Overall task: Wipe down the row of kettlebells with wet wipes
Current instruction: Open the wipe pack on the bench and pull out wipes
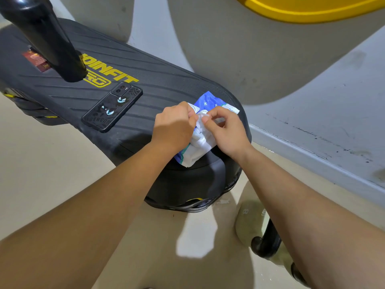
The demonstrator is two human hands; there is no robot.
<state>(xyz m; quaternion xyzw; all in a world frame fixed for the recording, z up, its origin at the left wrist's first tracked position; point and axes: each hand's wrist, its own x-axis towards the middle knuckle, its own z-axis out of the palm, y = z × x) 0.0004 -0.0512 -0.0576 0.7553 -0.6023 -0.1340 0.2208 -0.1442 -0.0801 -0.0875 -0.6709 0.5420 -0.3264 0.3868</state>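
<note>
At the bench [145, 65] end, left hand [174, 126] steadies the soft pack [208, 102] while right hand [226, 130] pinches a limp, damp wipe [201, 140], best drawn by its corner.

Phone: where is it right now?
Head view: the phone lies face down on the black ribbed platform, left of both hands and the wipes pack, just below the yellow logo.

Matt ribbed black rubber platform [166, 84]; glossy blue-and-white plastic wipe pack [208, 103]; soft crumpled white cloth-like wipe [203, 138]; glossy black post [48, 38].
</note>
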